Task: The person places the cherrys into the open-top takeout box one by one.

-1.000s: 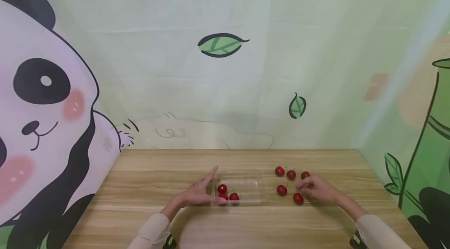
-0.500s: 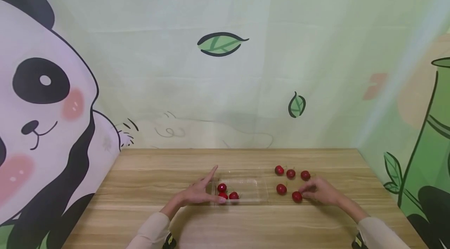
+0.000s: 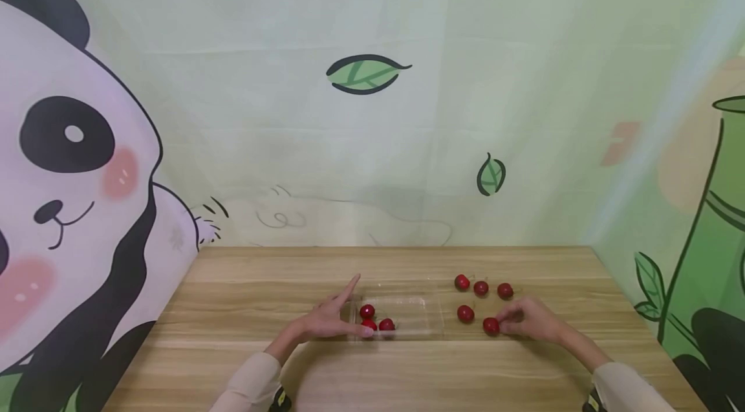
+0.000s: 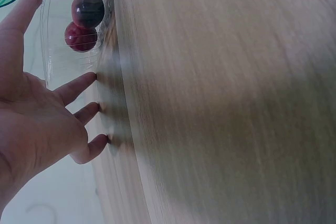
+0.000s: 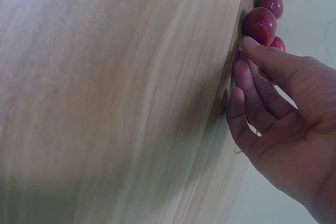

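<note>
One cherry (image 3: 491, 326), partly hidden, is pinched by right fingers (image 5: 244, 74) — left fingers (image 4: 79, 88) spread.

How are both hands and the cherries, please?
Left hand against clear container, three cherries inside. Right hand at front loose cherry, grip unclear. Four more loose nearby. Nothing visibly in the way.

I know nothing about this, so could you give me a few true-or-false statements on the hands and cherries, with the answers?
1. Three cherries show inside the clear container. True.
2. The left hand lifts a cherry. False: the left hand has thumb and fingers spread at one end of the container.
3. Five cherries show outside the container, on the wooden table. True.
4. The right hand is inside the container. False: the right hand has its fingertips at the outside cherry nearest the person.
5. A panda is pictured on the backdrop. True.
</note>
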Available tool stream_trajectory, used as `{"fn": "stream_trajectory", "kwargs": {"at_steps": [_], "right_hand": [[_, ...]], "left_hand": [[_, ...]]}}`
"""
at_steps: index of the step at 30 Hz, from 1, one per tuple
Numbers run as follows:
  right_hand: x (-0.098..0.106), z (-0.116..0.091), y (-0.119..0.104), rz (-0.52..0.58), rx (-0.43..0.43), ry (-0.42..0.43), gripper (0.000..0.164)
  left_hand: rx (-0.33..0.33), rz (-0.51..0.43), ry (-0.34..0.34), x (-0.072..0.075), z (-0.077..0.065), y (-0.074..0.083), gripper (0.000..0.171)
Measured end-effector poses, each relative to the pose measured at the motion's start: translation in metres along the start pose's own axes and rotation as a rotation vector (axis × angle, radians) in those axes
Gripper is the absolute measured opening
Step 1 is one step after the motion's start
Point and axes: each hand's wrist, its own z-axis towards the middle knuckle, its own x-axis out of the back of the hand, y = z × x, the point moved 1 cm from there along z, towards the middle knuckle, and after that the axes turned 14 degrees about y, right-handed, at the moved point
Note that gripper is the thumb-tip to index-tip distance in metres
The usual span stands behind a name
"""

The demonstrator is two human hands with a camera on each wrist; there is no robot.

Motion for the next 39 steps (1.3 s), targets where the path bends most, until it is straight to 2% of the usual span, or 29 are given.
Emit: {"fn": "stream_trajectory", "kwargs": {"at_steps": [9,23,32,39], "right_hand": [[-0.001,-0.0015,-0.0002,-0.013,-0.034,-0.016,0.012],[-0.002,-0.0023,0.001,0.036,-0.044,0.004,0.008],[-0.0005,-0.0021,-0.0022,0.026,-0.072,0.026,0.011],[-0.0007,-0.0004,-0.0036,0.016,-0.011,0.038,0.009]], "left_hand": [[-0.005,-0.018,-0.006,-0.0004,0.0009,0.0002,0.12],[-0.001,-0.018,-0.003,-0.0009,0.0008,-0.0011,0.121],[-0.005,-0.015,-0.003,0.0004,-0.0009,0.0,0.122],[-0.014,-0.027,-0.006,0.0004,-0.0007,-0.0003,0.122]]}}
